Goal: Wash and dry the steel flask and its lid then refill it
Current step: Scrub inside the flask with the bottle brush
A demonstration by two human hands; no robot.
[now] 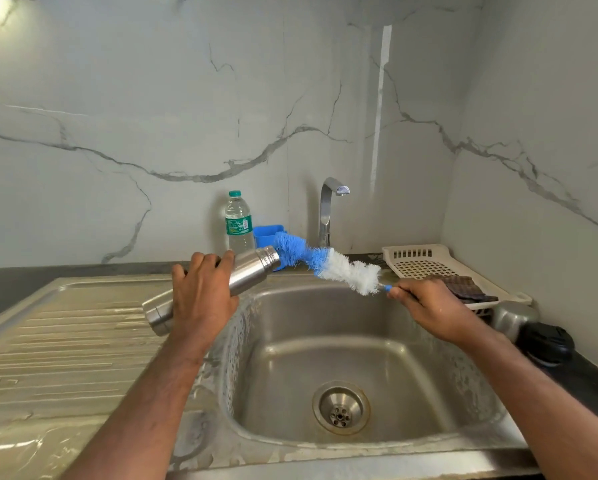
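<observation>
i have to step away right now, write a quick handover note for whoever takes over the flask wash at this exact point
Left hand: grips the steel flask round its body, tilted over the sink's left edge, open mouth facing right.
Right hand: holds the bottle brush by its handle, blue tip at the flask mouth, most of the bristles outside.
The lid seems to be the black cap on the counter at right.
Tap is not running.
Water bottle stands by the wall.
Done: lid off, brush in hand.
Left: scrub inside, rinse, wash lid, dry both, refill.
</observation>
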